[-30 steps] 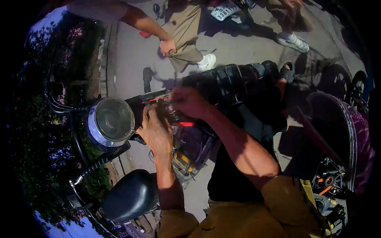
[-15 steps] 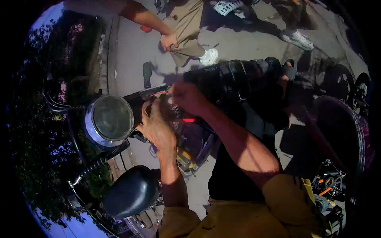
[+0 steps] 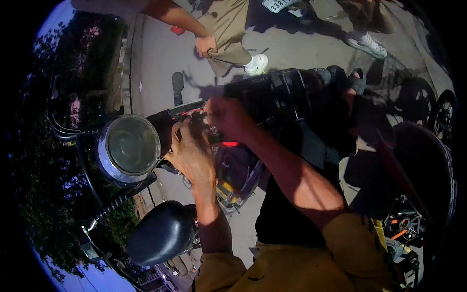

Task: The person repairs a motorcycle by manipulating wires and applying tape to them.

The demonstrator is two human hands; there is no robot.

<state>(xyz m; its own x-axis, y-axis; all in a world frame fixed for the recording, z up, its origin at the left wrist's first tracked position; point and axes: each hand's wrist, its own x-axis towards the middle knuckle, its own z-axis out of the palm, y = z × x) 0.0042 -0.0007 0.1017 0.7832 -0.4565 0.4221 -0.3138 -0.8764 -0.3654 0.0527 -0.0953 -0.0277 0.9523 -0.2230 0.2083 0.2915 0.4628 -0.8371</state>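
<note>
My left hand [image 3: 191,155] is bent over a dark opening in the vehicle's body, its fingers curled down among the parts; their tips are hidden. Just right of it, my right hand [image 3: 227,117] is closed in a pinch, and what it grips is too dark to make out. Thin red wires [image 3: 185,116] run beside the fingertips, along a dark panel edge. Under my right wrist shows a bright red strip [image 3: 231,144]. Left of my left hand sits a round, metal-rimmed lamp-like part [image 3: 130,148] with a greyish face.
Beyond the hands are a black handle grip [image 3: 178,88] and a long, black strapped pad [image 3: 272,95]. A black rounded seat [image 3: 163,233] is lower left. Far ahead, another person's hand [image 3: 206,45] grips beige trousers. A yellow part [image 3: 227,191] lies below my right forearm.
The view has shifted a little, and the lamp-like part appears slightly farther left. My right hand has moved slightly left and up, while my left hand stays at nearly the same spot.
</note>
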